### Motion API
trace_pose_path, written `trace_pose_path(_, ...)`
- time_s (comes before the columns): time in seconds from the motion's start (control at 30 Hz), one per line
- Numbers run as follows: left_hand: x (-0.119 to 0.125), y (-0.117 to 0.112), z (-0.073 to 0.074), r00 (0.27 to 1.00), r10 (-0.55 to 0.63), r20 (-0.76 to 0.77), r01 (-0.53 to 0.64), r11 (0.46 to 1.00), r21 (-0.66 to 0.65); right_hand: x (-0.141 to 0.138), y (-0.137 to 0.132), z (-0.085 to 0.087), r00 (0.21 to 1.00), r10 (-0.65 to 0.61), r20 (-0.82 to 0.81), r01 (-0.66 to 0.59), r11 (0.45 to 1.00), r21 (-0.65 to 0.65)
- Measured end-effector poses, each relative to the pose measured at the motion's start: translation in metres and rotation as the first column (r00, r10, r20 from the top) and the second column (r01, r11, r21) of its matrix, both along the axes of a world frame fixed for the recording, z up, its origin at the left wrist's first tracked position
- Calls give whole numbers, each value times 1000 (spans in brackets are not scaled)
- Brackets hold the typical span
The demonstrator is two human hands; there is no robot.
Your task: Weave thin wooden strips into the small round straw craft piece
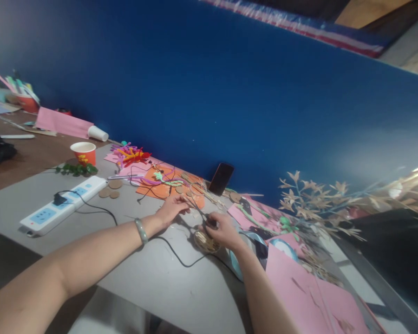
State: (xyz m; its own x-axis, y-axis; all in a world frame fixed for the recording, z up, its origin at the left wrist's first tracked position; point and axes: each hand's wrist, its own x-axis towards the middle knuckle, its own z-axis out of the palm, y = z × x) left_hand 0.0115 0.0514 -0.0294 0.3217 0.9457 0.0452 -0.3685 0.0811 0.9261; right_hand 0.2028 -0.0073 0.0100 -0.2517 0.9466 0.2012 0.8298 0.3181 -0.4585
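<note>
My right hand [223, 230] is closed around the dark handles of a pair of scissors [199, 209], whose narrow blades point up and left. In front of those blades, my left hand [173, 208] pinches what looks like a thin pale stick [188, 200], too small to make out well. A pale green bangle [141, 231] circles the left wrist. Right below my right hand, a round bundle of short wooden pieces [206, 242] rests on the grey table [153, 278], partly covered by the fingers. Beyond the hands lie orange paper [153, 189] and thin wooden sticks [209, 195].
A power strip [64, 206] with a black cable, a red paper cup [84, 153] and wooden discs [114, 184] stand left. Colourful pipe cleaners [132, 155] lie behind. A phone [221, 179] leans against the blue wall [195, 93]. Pink paper [306, 283] and dried leaves [296, 195] are right.
</note>
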Motion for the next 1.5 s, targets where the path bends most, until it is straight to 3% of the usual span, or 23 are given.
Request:
trace_pose_path(0.37, 0, 2, -2, 1000, 8, 12, -7, 1000, -22, -1, -1, 2, 997, -5, 77, 2, 999, 32)
trace_pose_path(1.03, -2, 2, -4, 999, -20, -24, 21, 1000, 16, 3, 1, -3, 999, 21, 47, -22, 1000, 17)
trace_pose_path(1.5, -3, -1, 4, 999, -5, -41, 4, 999, -34, 10, 7, -12, 992, -54, -114, 46, 996, -73)
